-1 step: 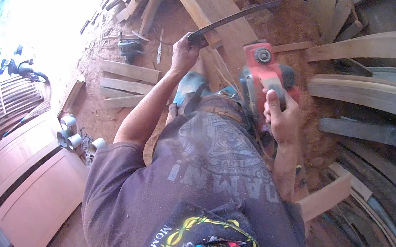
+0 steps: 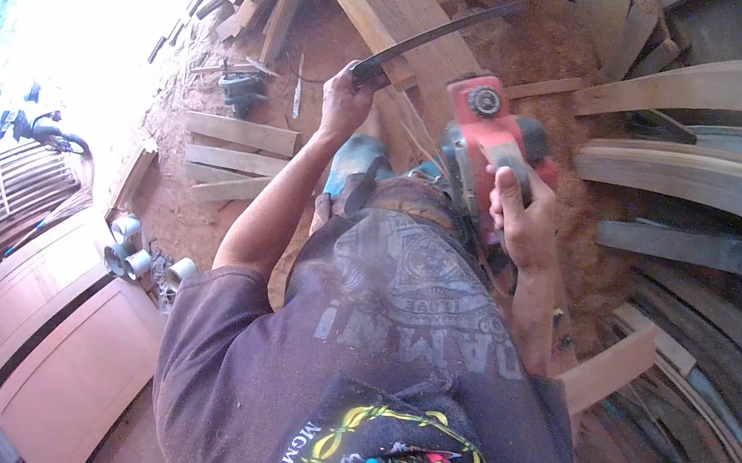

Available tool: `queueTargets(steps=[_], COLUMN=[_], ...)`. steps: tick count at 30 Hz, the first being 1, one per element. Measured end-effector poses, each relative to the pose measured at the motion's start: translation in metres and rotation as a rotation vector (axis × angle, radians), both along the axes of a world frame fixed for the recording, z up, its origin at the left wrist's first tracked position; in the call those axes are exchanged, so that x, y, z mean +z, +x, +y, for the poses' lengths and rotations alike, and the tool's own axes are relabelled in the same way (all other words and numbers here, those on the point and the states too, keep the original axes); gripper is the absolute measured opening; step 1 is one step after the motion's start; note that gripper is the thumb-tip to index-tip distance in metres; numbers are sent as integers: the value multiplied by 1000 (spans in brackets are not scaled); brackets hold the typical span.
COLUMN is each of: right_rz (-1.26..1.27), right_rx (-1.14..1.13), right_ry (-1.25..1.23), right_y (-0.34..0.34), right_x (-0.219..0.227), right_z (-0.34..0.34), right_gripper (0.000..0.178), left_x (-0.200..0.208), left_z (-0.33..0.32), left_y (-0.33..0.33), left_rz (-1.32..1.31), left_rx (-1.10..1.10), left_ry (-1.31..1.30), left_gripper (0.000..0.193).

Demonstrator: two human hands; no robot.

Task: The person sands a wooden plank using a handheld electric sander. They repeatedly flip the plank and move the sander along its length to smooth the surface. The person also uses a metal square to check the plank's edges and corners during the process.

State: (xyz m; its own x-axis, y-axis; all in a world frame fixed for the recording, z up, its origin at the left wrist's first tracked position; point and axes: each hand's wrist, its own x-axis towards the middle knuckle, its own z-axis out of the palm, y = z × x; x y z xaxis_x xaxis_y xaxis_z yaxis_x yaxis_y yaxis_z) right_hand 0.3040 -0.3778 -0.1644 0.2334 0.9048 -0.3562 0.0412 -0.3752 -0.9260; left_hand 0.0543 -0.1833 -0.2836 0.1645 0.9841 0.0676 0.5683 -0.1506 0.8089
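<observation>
My right hand is wrapped round the rear handle of a red and black electric planer, which is held beside my right hip. The planer's round dial faces up at its front end. With my left hand I grip the near end of a long, thin, dark strip that slants up and away to the right. The strip crosses over a wide wooden plank in front of me. Whether it is wood or metal I cannot make out. My left fingers are partly hidden behind its end.
Curved boards are stacked on the right. Short planks and a dark power tool lie on the dusty floor at left. Panelled wooden doors, white pipe pieces and a rack of curved slats are farther left.
The planer in my right hand has shifted slightly to the left. My left hand and the dark strip stay in place.
</observation>
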Motion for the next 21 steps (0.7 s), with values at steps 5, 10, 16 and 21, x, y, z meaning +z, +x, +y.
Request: queueTargets(steps=[5,10,16,21], right_rz=[-47,-118,-158,-141], right_rx=[105,111,130,150], right_ry=[1,-96,-159,-169], right_y=[-27,-39,-44,-48], right_x=[9,16,21,24], right_z=[40,66,80,93], right_gripper=[49,45,41,40], left_x=[-22,-17,-23,-20], left_z=[24,115,146,139], left_y=[-12,-36,-42,-40], left_rz=[-189,-112,-34,-69], left_rx=[4,48,112,61], left_ry=[-9,16,6,3], left_gripper=[23,29,33,30])
